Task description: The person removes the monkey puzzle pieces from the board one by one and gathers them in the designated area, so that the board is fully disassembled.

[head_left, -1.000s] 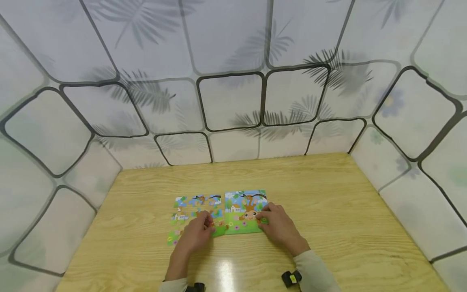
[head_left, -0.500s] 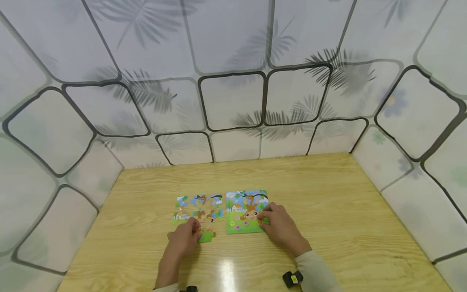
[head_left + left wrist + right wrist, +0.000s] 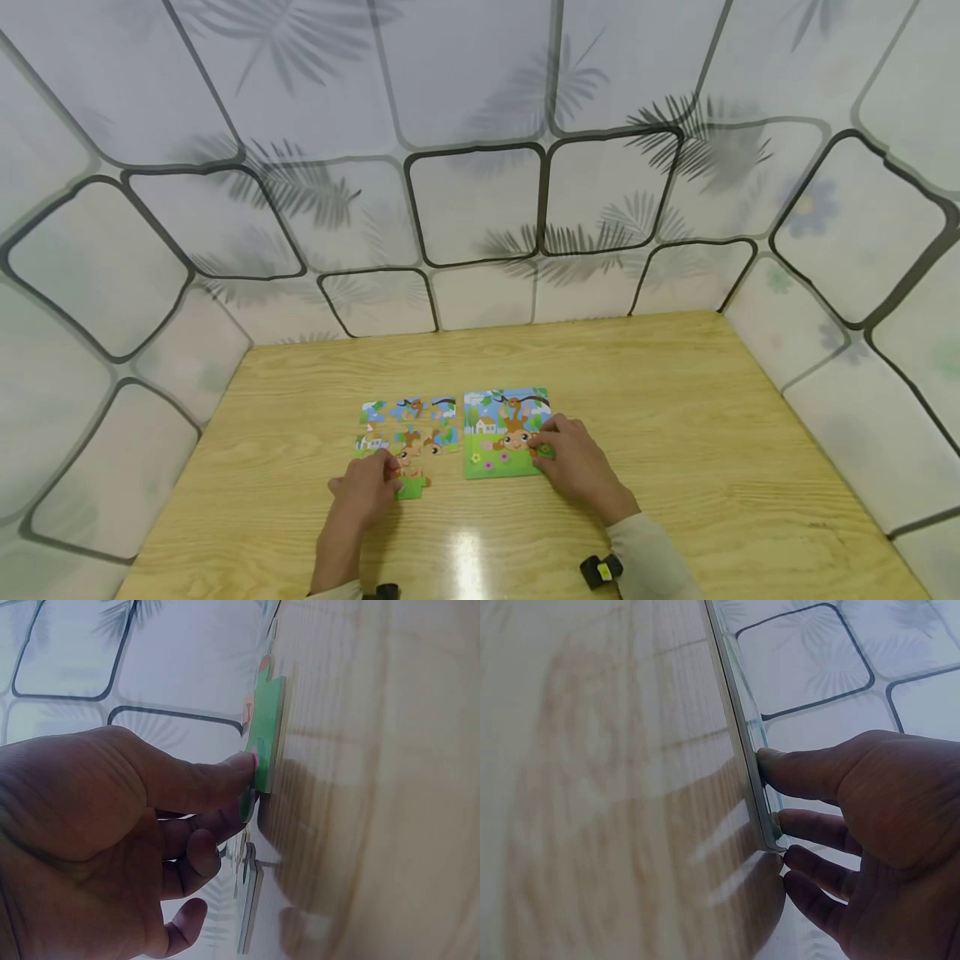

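My left hand (image 3: 365, 490) pinches a green jigsaw piece (image 3: 409, 488) between thumb and forefinger. In the left wrist view this piece (image 3: 268, 735) sits close over the tabletop, its edge toward the camera, while the other fingers curl loosely below. Beyond the hand lie several loose jigsaw pieces (image 3: 442, 408) in rough rows, some hidden by the hand. To their right is a square puzzle board (image 3: 487, 462) with a cartoon monkey picture. My right hand (image 3: 576, 458) rests at its right edge, the thumb and forefinger touching the board (image 3: 739, 720) near a corner.
The wooden table (image 3: 637, 367) runs back to a patterned fabric wall (image 3: 480, 208), with side walls left and right. A glare spot (image 3: 468, 567) shines near the front. Both wrists wear black straps with small devices (image 3: 602, 572).
My left hand has moved left with the green piece, away from the board, opening a gap between them. My right hand has stayed at the board's right edge.
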Demonstrator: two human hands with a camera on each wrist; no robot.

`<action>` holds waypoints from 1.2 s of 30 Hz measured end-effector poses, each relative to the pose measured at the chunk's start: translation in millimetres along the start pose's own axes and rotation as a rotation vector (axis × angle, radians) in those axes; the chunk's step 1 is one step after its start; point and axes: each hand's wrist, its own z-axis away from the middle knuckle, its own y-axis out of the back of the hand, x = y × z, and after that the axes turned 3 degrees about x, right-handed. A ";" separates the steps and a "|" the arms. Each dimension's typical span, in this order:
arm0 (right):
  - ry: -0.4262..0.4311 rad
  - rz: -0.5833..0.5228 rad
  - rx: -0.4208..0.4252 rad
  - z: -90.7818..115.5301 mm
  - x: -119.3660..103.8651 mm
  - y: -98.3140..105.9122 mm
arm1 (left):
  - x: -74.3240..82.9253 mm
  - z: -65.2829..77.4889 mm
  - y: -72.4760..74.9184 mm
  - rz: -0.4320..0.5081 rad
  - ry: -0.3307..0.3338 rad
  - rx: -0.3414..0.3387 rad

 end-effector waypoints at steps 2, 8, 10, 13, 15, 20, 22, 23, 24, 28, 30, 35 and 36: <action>-0.003 -0.003 -0.002 0.0 -0.2 0.5 | 1.0 0.3 0.2 -0.003 0.003 0.006; -0.007 0.002 -0.008 -0.5 0.4 0.0 | 2.5 2.1 0.0 -0.040 0.009 0.036; -0.005 0.003 -0.006 -0.6 0.9 -0.5 | 2.6 2.5 0.0 -0.044 -0.001 0.052; -0.006 -0.002 -0.003 -0.7 1.6 -1.0 | 3.9 1.2 -1.7 -0.027 -0.026 0.073; -0.005 -0.006 -0.001 -0.4 1.9 -1.2 | 6.2 -0.2 -4.5 0.003 -0.053 0.087; 0.001 -0.024 0.006 0.3 2.5 -1.5 | 17.0 -3.5 -15.5 0.075 -0.129 0.111; 0.010 -0.033 0.013 0.5 3.0 -1.8 | 22.5 -4.4 -19.5 0.082 -0.163 0.113; 0.015 -0.038 0.016 0.5 3.4 -2.0 | 25.4 -4.9 -21.3 0.086 -0.174 0.111; 0.022 -0.041 0.020 0.4 3.7 -2.1 | 28.2 -5.2 -22.7 0.089 -0.186 0.109; 0.049 -0.048 0.033 0.2 5.4 -3.0 | 40.0 -6.6 -27.1 0.101 -0.206 0.090; 0.054 -0.060 0.034 0.5 5.8 -2.6 | 45.4 -7.3 -29.4 0.095 -0.208 0.076; 0.013 -0.100 0.010 1.7 6.3 -0.7 | 59.0 -9.6 -38.1 0.076 -0.243 0.054; 0.001 -0.105 0.003 1.7 6.6 -0.5 | 61.9 -10.3 -40.3 0.073 -0.257 0.053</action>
